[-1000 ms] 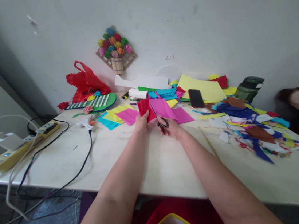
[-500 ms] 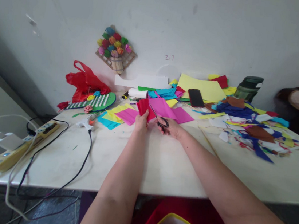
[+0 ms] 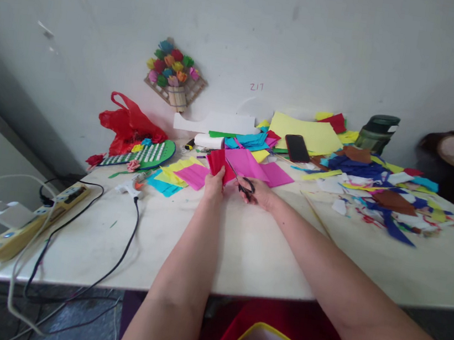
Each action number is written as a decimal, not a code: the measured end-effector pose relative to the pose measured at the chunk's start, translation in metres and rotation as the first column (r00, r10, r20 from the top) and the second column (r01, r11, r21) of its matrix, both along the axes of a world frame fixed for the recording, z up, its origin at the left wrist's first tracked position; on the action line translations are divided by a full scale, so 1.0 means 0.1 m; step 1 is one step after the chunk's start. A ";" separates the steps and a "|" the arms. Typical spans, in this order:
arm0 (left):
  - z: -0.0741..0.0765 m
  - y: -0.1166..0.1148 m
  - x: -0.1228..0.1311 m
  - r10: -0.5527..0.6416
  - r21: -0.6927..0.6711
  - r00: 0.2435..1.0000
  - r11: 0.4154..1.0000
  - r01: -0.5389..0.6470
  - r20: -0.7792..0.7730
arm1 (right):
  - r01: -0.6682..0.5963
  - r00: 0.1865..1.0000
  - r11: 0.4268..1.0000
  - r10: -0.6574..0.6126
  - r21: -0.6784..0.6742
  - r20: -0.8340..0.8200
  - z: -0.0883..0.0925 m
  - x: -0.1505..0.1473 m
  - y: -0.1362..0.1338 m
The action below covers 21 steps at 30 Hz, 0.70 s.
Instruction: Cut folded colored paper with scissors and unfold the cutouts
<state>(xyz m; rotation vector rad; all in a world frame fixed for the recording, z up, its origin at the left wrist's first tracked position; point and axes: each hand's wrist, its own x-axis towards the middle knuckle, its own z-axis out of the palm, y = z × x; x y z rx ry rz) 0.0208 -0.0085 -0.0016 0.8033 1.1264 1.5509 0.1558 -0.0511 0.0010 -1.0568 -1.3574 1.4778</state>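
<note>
Pinched in my left hand (image 3: 215, 183) is a folded piece of red paper (image 3: 216, 161), held up over the middle of the table. My right hand (image 3: 260, 193) grips black-handled scissors (image 3: 246, 187), whose blades point up and left at the red paper's right edge. Whether the blades are parted I cannot tell. Behind both hands lie sheets of magenta paper (image 3: 248, 163). Left of my left hand, a pink sheet (image 3: 193, 175) overlaps yellow paper (image 3: 175, 171) and blue paper (image 3: 163, 185).
A glue gun (image 3: 131, 186) and its cord lie left, near a power strip (image 3: 35, 225). Farther back are a red plastic bag (image 3: 126, 123) and a green board (image 3: 165, 154). Rightward sit a phone (image 3: 297, 148), a thin stick (image 3: 316, 215), paper scraps (image 3: 394, 202) and a green bottle (image 3: 376, 135).
Hands, red paper and scissors hold nearly the same position. The whole view has shifted very slightly.
</note>
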 end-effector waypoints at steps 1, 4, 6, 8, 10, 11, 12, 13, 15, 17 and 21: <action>0.00 0.00 0.00 -0.003 0.002 1.000 1.000 0.003 -0.003 | 0.000 1.000 1.000 0.000 0.001 0.001 0.00 0.00 0.00; -0.01 0.01 -0.01 -0.001 -0.003 1.000 1.000 0.001 -0.013 | 0.002 1.000 1.000 -0.002 -0.004 0.004 0.00 0.00 0.00; -0.02 0.01 -0.02 0.003 -0.008 1.000 1.000 -0.003 -0.019 | 0.003 1.000 1.000 -0.003 -0.003 0.004 0.00 0.00 0.00; -0.03 0.02 -0.02 0.004 -0.004 1.000 1.000 -0.005 -0.026 | 0.004 1.000 1.000 -0.004 0.003 0.003 0.00 -0.01 0.00; -0.03 0.03 -0.02 0.006 -0.001 0.999 1.000 -0.006 -0.032 | 0.007 1.000 1.000 -0.007 0.009 0.005 0.01 -0.01 -0.01; -0.03 0.03 -0.03 0.010 -0.002 0.999 1.000 -0.010 -0.034 | 0.007 1.000 1.000 -0.007 0.013 0.008 0.01 -0.01 -0.01; -0.03 0.03 -0.03 0.012 -0.003 0.999 1.000 -0.012 -0.035 | 0.007 1.000 1.000 -0.008 0.016 0.013 0.01 -0.02 -0.01; -0.03 0.03 -0.03 0.014 -0.003 0.999 1.000 -0.014 -0.035 | 0.011 1.000 1.000 -0.011 0.020 0.018 0.01 -0.02 -0.01; -0.02 0.02 -0.03 0.016 -0.001 0.999 1.000 -0.016 -0.035 | 0.017 0.999 1.000 -0.017 0.024 0.027 0.01 -0.02 -0.01; -0.02 0.02 -0.03 0.017 0.003 0.999 1.000 -0.017 -0.034 | 0.019 0.999 0.999 -0.020 0.031 0.030 0.00 -0.03 0.00; -0.03 0.03 -0.04 0.026 0.006 0.999 1.000 -0.026 -0.020 | 0.013 0.999 0.998 -0.016 0.061 0.041 0.00 -0.03 -0.01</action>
